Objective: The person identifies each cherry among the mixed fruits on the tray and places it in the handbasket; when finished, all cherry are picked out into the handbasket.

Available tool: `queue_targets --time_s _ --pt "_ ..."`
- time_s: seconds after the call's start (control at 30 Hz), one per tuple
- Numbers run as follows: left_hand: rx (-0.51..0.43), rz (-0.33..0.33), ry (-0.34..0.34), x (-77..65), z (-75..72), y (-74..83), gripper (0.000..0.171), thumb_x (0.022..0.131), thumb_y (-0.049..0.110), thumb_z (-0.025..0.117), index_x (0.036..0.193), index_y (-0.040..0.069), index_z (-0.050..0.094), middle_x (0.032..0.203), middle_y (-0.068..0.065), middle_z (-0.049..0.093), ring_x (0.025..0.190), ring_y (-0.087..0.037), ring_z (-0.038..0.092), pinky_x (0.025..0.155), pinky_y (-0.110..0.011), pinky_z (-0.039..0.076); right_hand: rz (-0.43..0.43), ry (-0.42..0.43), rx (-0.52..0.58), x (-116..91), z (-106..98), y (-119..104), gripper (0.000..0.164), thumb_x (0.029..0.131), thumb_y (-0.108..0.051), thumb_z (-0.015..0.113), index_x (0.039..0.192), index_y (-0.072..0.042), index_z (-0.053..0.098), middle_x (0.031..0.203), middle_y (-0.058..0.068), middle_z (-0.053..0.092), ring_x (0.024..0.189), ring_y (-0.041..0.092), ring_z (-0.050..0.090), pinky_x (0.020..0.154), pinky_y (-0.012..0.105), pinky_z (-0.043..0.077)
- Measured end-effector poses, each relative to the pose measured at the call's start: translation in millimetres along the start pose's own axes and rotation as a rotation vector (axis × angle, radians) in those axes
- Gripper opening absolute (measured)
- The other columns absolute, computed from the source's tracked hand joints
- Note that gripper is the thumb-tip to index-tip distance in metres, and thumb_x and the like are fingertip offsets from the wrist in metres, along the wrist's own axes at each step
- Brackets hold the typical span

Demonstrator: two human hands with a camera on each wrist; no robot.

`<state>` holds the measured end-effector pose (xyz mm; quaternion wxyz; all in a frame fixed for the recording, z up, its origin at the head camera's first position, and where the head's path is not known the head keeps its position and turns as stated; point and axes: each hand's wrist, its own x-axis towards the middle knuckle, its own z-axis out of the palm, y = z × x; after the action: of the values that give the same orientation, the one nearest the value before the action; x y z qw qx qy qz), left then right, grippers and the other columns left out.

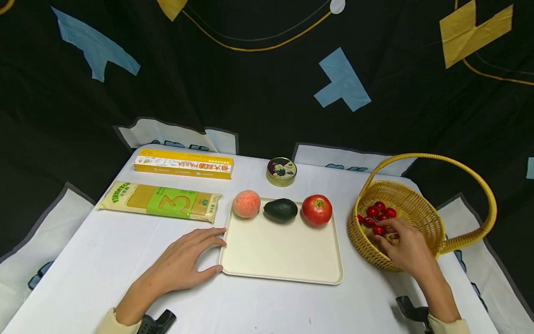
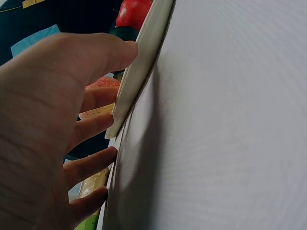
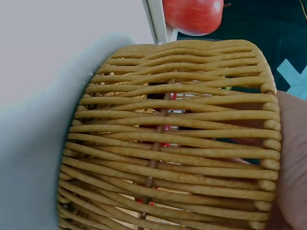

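My left hand (image 1: 185, 260) rests at the left edge of a cream rectangular tray (image 1: 279, 260), its fingertips and thumb touching the rim, fingers spread. Along the tray's far side sit a pinkish, speckled round fruit (image 1: 246, 204), a dark green avocado (image 1: 281, 210) and a red apple (image 1: 317, 210). Over on the right, my right hand (image 1: 406, 243) reaches into a yellow wicker basket (image 1: 421, 204) and pinches a red cherry (image 1: 378, 230) between thumb and fingers. Several more cherries (image 1: 373, 211) lie beside it. In the right wrist view the basket's woven wall (image 3: 177, 134) hides the fingers.
Beyond the left hand lie a bag of pasta (image 1: 160, 201) and a yellow pasta box (image 1: 183, 163). A round tin (image 1: 281, 171) stands behind the tray. The basket's tall handle (image 1: 492, 204) arches up and leans right. Black cloth (image 1: 258, 93) hangs behind the white table.
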<state>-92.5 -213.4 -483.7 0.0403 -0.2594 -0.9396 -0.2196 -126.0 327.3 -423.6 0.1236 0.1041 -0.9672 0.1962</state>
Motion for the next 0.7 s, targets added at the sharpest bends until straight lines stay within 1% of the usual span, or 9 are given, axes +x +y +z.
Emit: queue_targets --time_s 0.1,0.2,0.47,0.7 --pt "-0.002 -0.002 0.0 0.1 0.0 -0.3 0.047 0.089 0.047 0.086 0.129 0.028 0.072 0.16 0.005 0.055 0.146 -0.025 0.053 0.119 -0.054 0.046 0.05 -0.07 0.007 1.3 -0.4 2.0 0.032 0.085 -0.005 0.089 0.114 -0.002 0.075 0.11 0.023 0.073 0.091 0.04 0.073 0.074 0.057 0.066" --pt "-0.005 -0.009 -0.006 -0.3 -0.4 0.3 0.047 0.089 0.047 0.086 0.129 0.028 0.072 0.161 0.005 0.055 0.147 -0.025 0.053 0.119 -0.055 0.046 0.072 -0.12 0.003 2.8 -0.4 4.4 0.03 0.087 -0.007 0.088 0.113 -0.002 0.075 0.107 0.022 0.074 0.09 0.038 0.073 0.073 0.055 0.066" --pt "-0.005 -0.016 -0.001 -0.8 -0.6 0.4 0.047 0.089 0.047 0.086 0.129 0.028 0.071 0.16 0.005 0.055 0.147 -0.025 0.053 0.119 -0.055 0.046 0.057 -0.182 0.014 8.6 3.5 13.9 0.03 0.087 -0.007 0.088 0.113 -0.001 0.075 0.1 0.015 0.072 0.087 0.03 0.07 0.074 0.051 0.067" --pt "-0.011 -0.018 -0.009 -0.5 -0.3 -0.2 0.047 0.089 0.047 0.085 0.13 0.028 0.071 0.16 0.005 0.055 0.147 -0.026 0.053 0.12 -0.055 0.045 0.033 -0.245 0.008 12.9 6.0 18.6 0.028 0.086 -0.007 0.089 0.111 -0.005 0.076 0.099 0.009 0.07 0.086 0.023 0.069 0.074 0.045 0.067"
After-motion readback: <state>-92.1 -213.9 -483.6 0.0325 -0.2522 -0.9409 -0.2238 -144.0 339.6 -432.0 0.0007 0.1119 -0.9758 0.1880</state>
